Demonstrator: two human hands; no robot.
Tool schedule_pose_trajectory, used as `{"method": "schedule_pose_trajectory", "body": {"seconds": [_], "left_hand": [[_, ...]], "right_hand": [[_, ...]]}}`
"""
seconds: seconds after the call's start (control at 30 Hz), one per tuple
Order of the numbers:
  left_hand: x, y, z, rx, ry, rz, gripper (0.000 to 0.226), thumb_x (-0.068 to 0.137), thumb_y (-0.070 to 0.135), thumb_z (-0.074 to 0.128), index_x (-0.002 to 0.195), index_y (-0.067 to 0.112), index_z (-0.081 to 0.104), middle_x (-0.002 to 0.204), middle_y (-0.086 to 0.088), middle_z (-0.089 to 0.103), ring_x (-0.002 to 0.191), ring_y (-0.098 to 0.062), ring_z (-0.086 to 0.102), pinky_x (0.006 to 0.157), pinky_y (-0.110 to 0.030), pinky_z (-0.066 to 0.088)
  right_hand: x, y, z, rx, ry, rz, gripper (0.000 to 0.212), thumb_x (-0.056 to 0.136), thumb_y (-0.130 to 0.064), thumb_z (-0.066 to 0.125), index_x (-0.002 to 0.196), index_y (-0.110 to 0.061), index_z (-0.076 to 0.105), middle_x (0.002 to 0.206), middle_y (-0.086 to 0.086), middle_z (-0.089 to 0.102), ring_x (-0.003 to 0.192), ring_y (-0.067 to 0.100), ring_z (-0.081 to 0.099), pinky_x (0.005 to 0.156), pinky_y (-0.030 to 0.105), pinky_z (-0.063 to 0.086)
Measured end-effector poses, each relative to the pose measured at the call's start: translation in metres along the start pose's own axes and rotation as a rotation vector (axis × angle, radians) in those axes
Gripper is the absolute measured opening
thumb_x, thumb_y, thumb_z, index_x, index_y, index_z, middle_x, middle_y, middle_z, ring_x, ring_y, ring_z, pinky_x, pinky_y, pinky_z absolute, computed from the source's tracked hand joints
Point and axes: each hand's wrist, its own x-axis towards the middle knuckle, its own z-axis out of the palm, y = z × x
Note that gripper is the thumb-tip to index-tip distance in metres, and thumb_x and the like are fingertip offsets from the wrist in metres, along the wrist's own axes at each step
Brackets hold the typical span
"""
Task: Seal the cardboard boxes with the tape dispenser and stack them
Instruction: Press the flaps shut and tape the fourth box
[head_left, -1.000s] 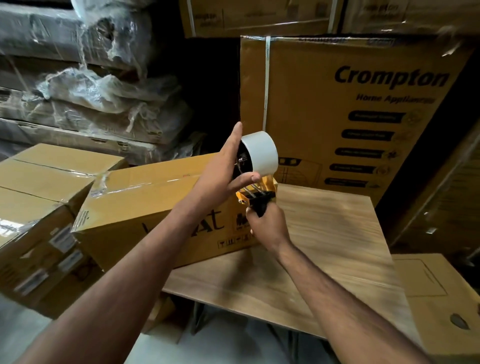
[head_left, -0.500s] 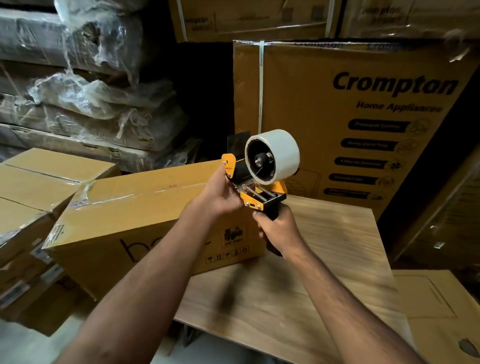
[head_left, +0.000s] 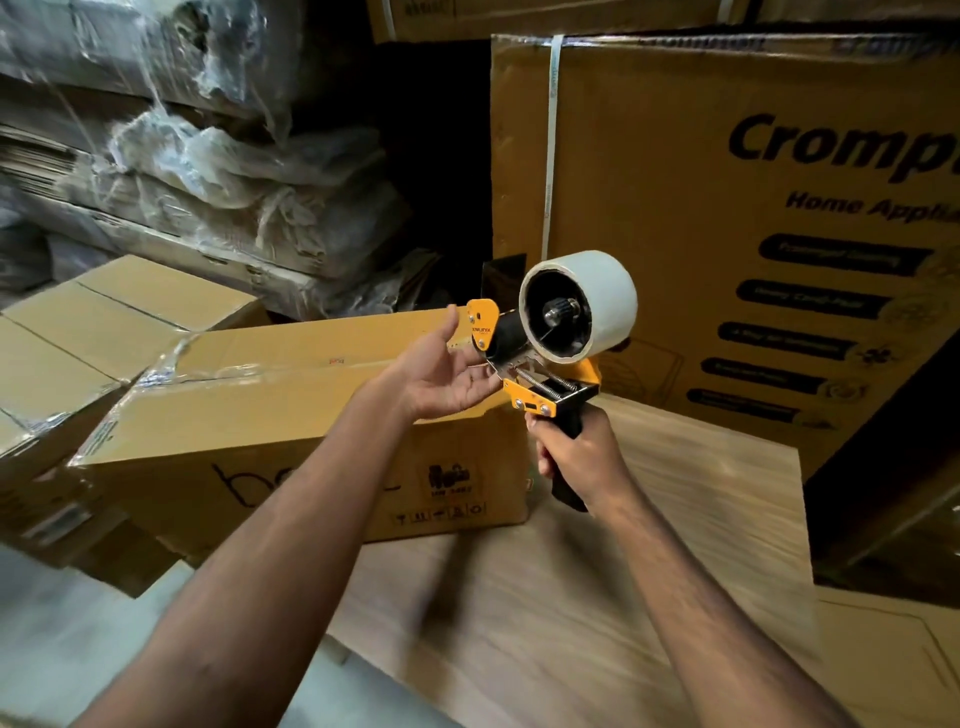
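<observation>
An orange and black tape dispenser (head_left: 540, 358) with a white tape roll (head_left: 597, 301) is held up above the wooden table (head_left: 649, 545). My right hand (head_left: 576, 457) grips its black handle from below. My left hand (head_left: 447, 374) is palm up with relaxed fingers, its fingertips at the dispenser's front end near the blade. Behind both hands a long cardboard box (head_left: 270, 415) lies on the table's left part, with clear tape along its top seam.
More taped cardboard boxes (head_left: 78, 353) are stacked at the left. A large printed carton (head_left: 701, 208) stands behind the table. Plastic-wrapped bundles (head_left: 208, 171) fill the back left. A flat cardboard piece (head_left: 893, 665) lies at the lower right.
My left hand has let go of the dispenser's front and turned palm up with its fingers spread. The dispenser has stayed raised in my right hand.
</observation>
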Motion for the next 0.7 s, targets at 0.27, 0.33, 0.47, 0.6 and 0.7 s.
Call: {"method": "schedule_pose_trajectory", "body": {"seconds": [0.27,0.33,0.47,0.6,0.7], "left_hand": [[0.027,0.029,0.013,0.324,0.296,0.038,0.023,0.103,0.01,0.048,0.082,0.002,0.056,0.072,-0.008,0.056,0.056,-0.01,0.06,0.051,-0.016,0.055],[0.036,0.039,0.016,0.47,0.319,0.057,0.024,0.104,0.007,0.045,0.081,0.003,0.053,0.064,-0.007,0.056,0.046,-0.007,0.058,0.046,-0.013,0.05],[0.068,0.062,0.015,0.908,0.3,0.253,0.024,0.101,0.007,0.05,0.082,0.006,0.063,0.066,-0.009,0.061,0.048,-0.006,0.056,0.049,-0.014,0.048],[0.102,0.074,0.011,1.282,0.254,0.484,0.015,0.094,0.005,0.061,0.08,0.004,0.066,0.073,-0.009,0.064,0.061,-0.012,0.06,0.059,-0.024,0.05],[0.128,0.09,0.005,1.412,0.386,0.63,0.025,0.093,0.007,0.063,0.069,0.014,0.059,0.073,-0.003,0.063,0.06,-0.009,0.058,0.058,-0.022,0.046]], "right_hand": [[0.033,-0.001,-0.007,-0.01,0.031,-0.005,0.007,0.095,-0.011,0.062,0.093,-0.008,0.069,0.06,0.003,0.057,0.05,0.016,0.054,0.05,0.026,0.046],[0.038,0.0,-0.008,-0.01,0.053,0.005,0.004,0.094,-0.01,0.063,0.094,-0.01,0.068,0.062,0.002,0.058,0.051,0.015,0.055,0.05,0.026,0.047],[0.045,0.004,-0.011,0.004,0.121,0.072,0.006,0.093,-0.014,0.067,0.097,-0.01,0.066,0.066,0.002,0.062,0.052,0.016,0.058,0.051,0.031,0.049],[0.054,-0.002,-0.01,0.014,0.184,0.173,0.007,0.092,-0.016,0.065,0.087,-0.013,0.063,0.064,0.002,0.061,0.049,0.016,0.055,0.047,0.027,0.044],[0.056,-0.006,-0.006,0.031,0.207,0.218,0.013,0.093,-0.012,0.061,0.081,-0.006,0.058,0.062,0.006,0.056,0.046,0.018,0.051,0.045,0.027,0.041]]}}
